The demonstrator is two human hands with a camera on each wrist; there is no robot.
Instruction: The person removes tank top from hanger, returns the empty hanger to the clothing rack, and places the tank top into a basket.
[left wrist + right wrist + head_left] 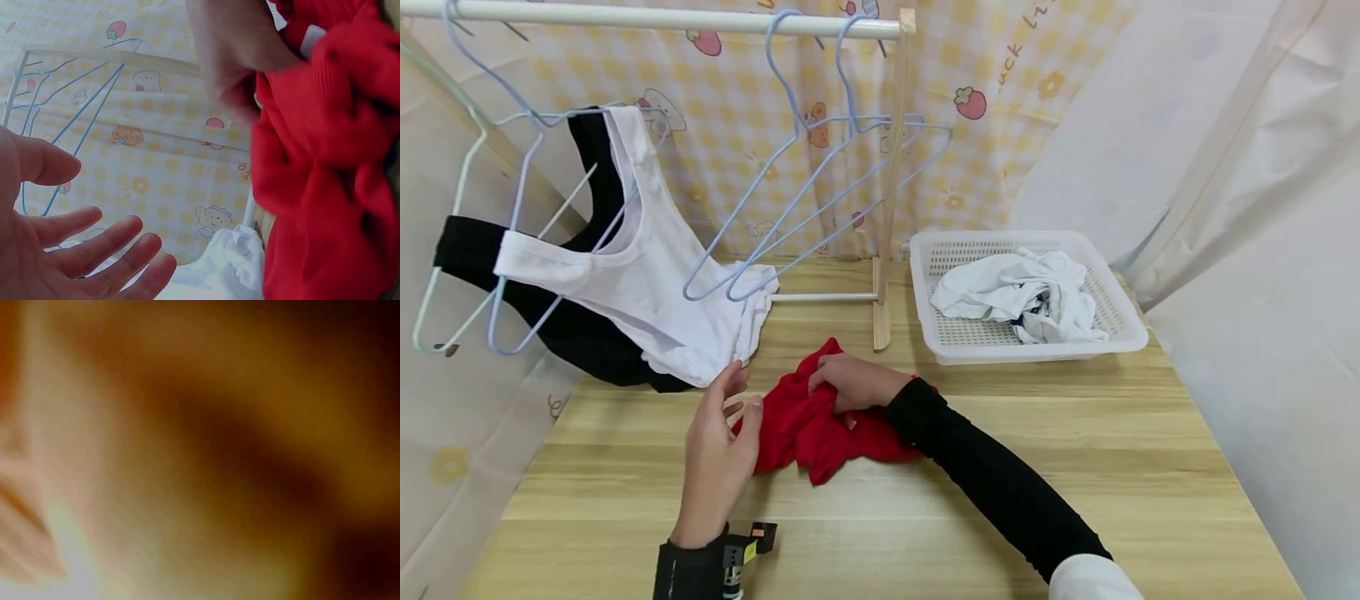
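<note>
A crumpled red garment (812, 429) with ribbed fabric lies on the wooden table in front of me. My right hand (859, 383) grips a bunched fold of it from above. At its left edge, my left hand (718, 446) is held with fingers spread and nothing in them; the left wrist view shows this palm (69, 231) apart from the red cloth (331, 162). A small white label (312, 39) shows on the garment in that view. Close-up blur fills the right wrist view.
A white tank top (677, 275) and a black one (598, 350) hang at the left on a rack (700, 18). Blue bare hangers (820, 175) hang near the rack's wooden post (891, 183). A white basket (1120, 333) at the back right holds white clothing (1037, 292).
</note>
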